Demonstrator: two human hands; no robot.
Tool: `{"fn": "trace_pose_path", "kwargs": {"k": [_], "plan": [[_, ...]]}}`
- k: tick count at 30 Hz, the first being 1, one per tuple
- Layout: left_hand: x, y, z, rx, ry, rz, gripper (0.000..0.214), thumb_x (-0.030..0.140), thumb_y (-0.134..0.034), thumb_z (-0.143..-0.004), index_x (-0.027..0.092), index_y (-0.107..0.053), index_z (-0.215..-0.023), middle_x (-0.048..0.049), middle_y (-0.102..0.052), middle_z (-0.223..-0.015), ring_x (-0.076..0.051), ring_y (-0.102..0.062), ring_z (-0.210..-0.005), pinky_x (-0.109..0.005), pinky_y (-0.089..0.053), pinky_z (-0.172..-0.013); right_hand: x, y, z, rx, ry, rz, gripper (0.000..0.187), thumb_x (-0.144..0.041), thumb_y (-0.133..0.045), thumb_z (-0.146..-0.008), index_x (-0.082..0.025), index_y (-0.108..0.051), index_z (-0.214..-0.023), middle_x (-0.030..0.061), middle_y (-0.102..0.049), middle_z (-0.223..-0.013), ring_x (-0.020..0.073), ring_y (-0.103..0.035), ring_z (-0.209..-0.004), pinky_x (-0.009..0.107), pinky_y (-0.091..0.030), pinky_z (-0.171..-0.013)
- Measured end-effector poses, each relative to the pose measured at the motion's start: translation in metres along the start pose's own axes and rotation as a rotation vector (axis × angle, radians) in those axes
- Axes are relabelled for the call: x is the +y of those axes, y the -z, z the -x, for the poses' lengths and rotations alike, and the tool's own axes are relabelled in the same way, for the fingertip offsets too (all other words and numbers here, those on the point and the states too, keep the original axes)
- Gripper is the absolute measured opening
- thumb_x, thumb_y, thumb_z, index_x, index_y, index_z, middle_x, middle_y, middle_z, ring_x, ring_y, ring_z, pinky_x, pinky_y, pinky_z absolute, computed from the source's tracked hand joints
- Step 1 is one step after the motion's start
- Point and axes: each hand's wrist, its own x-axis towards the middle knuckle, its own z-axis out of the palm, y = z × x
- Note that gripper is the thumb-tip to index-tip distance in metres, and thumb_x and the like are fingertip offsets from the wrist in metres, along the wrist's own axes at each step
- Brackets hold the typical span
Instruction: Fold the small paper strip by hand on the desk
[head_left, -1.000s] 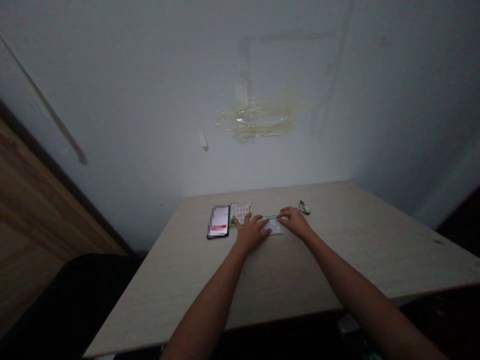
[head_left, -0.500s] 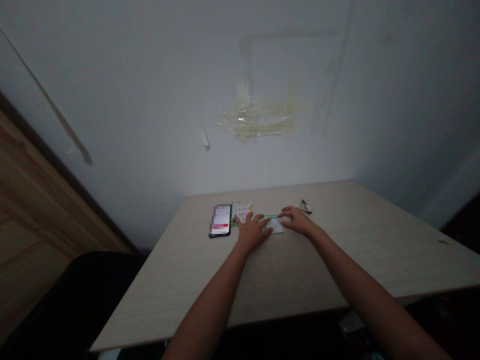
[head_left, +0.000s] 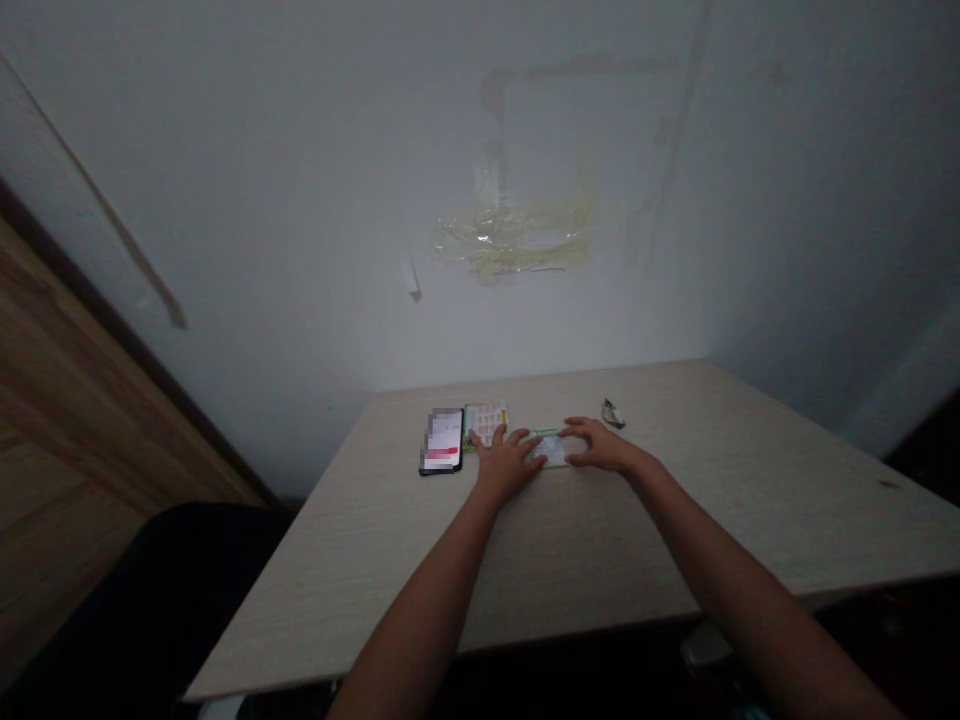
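Note:
A small white and green paper (head_left: 552, 451) lies flat on the pale wooden table (head_left: 570, 540), far from me. My left hand (head_left: 504, 464) rests on its left end with fingers spread flat, open. My right hand (head_left: 600, 446) lies on its right end, fingers stretched out over the paper, open. Both hands press the paper against the tabletop; most of it is hidden under them.
A black phone (head_left: 441, 441) with a lit screen lies left of my left hand. Beside it is a colourful printed card (head_left: 484, 422). A small crumpled wrapper (head_left: 613, 413) sits right of my right hand. White wall behind; dark chair (head_left: 150, 590) at lower left.
My right hand has slid slightly toward me along the paper. The view has shifted a little; my left hand stays where it was.

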Motion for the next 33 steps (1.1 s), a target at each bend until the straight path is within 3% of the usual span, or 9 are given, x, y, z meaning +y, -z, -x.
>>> {"fn": "trace_pose_path", "kwargs": {"k": [11, 21, 33], "plan": [[0.0004, 0.0009, -0.0002, -0.001, 0.0, -0.004, 0.045, 0.062, -0.041, -0.091, 0.051, -0.048, -0.134, 0.0051, -0.051, -0.144, -0.037, -0.029, -0.139, -0.083, 0.002, -0.102, 0.0007, 0.0025, 0.006, -0.014, 0.012, -0.053, 0.057, -0.036, -0.081, -0.065, -0.025, -0.067, -0.119, 0.0127, -0.045, -0.145, 0.0285, -0.042, -0.134, 0.046, -0.03, -0.114], [0.0023, 0.0034, 0.0001, -0.005, 0.01, 0.004, 0.045, 0.061, -0.043, -0.09, 0.05, -0.05, -0.133, 0.0044, -0.052, -0.143, -0.037, -0.029, -0.139, -0.082, 0.001, -0.103, -0.0004, -0.0011, 0.0058, 0.09, 0.052, -0.181, 0.017, -0.035, -0.071, -0.077, -0.024, -0.078, -0.088, 0.0095, -0.059, -0.131, 0.0252, -0.053, -0.123, 0.043, -0.035, -0.109], [0.0026, 0.0026, -0.0005, 0.001, 0.018, 0.042, 0.043, 0.06, -0.043, -0.09, 0.05, -0.051, -0.131, 0.0048, -0.053, -0.142, -0.036, -0.031, -0.138, -0.082, 0.004, -0.103, -0.0064, 0.0027, 0.007, 0.108, 0.006, -0.214, 0.02, -0.038, -0.07, -0.075, -0.022, -0.079, -0.081, 0.0108, -0.062, -0.13, 0.0284, -0.058, -0.117, 0.045, -0.039, -0.107]]}}
